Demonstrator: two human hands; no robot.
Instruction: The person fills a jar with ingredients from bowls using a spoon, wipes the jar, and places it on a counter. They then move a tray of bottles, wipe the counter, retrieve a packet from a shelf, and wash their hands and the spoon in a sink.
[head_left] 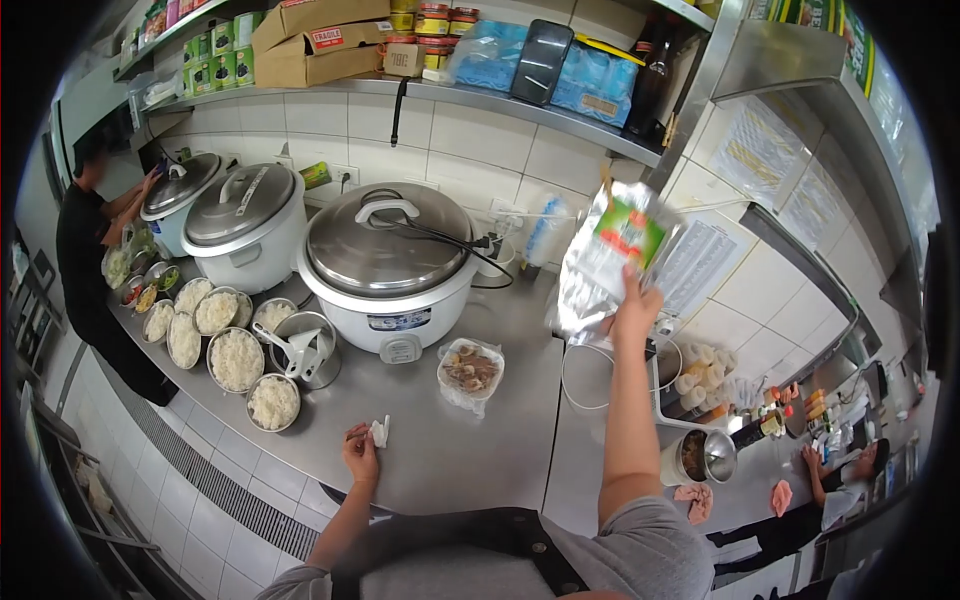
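My right hand (pixel 636 308) is raised toward the tiled wall, gripping the lower edge of a silver foil pouch (pixel 585 262) with a green and red label. The pouch is slightly blurred. Low over the steel counter's front edge, my left hand (pixel 361 456) pinches a small crumpled white piece (pixel 379 432), which looks like plastic or paper. Between the two hands, a plastic-wrapped pack of brown food (pixel 470 372) lies on the counter (pixel 430 460). Behind it stands a large lidded rice cooker (pixel 388 255).
Metal bowls of rice (pixel 237 360) and a pot with white scoops (pixel 310 352) stand at left. Two more rice cookers (pixel 240 215) line the wall. A shelf (pixel 430 92) with boxes and jars runs above. One person (pixel 90 230) works at far left, another (pixel 845 480) at right.
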